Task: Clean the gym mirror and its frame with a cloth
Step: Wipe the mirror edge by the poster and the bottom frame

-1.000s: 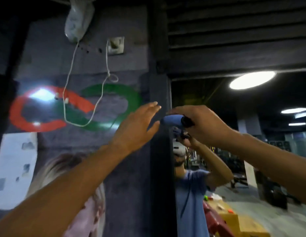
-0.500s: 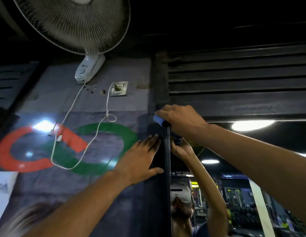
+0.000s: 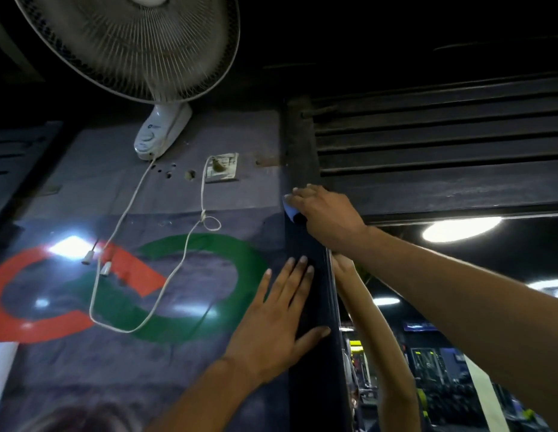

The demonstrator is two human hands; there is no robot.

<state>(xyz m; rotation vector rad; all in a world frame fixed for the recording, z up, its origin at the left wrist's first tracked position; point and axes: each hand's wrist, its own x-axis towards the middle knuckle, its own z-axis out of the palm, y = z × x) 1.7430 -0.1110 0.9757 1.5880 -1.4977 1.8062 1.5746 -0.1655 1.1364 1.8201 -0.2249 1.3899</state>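
Head view: the upper left corner of the mirror (image 3: 458,307) is seen from below, with its dark upright frame (image 3: 312,307) running down the middle of the picture.
Right hand (image 3: 327,215): held at the top of the frame, fingers curled over a blue cloth (image 3: 289,210), which is pressed against the frame's face.
Right grip: closed round the cloth; only a small blue fold is seen past the fingers.
Left hand (image 3: 276,322): laid flat with straight, spread fingers on the painted wall (image 3: 146,353) and the frame's edge; nothing is held.
Cloth position: at the frame's top end, just below the dark slatted panel (image 3: 442,157).
Step in hand: judged to be the wiping of the frame's upper corner.
Doing it well: firm, even pressure should be kept through the cloth, and the stroke is best drawn down the length of the frame so that dust is carried off the top first. The fold should be turned once it is soiled. The flat left hand can be used as a brace.
Edges: the frame's right edge meets the glass in a thin bright line; the cloth should be run along it without smearing the mirror.
Open room: free space lies downward along the frame and rightward over the glass.
Obstacles: a white cord (image 3: 190,244) hangs in a loop on the wall to the left, below a wall fan (image 3: 140,45) and a socket (image 3: 223,166); sideways sweeps should be kept short there.
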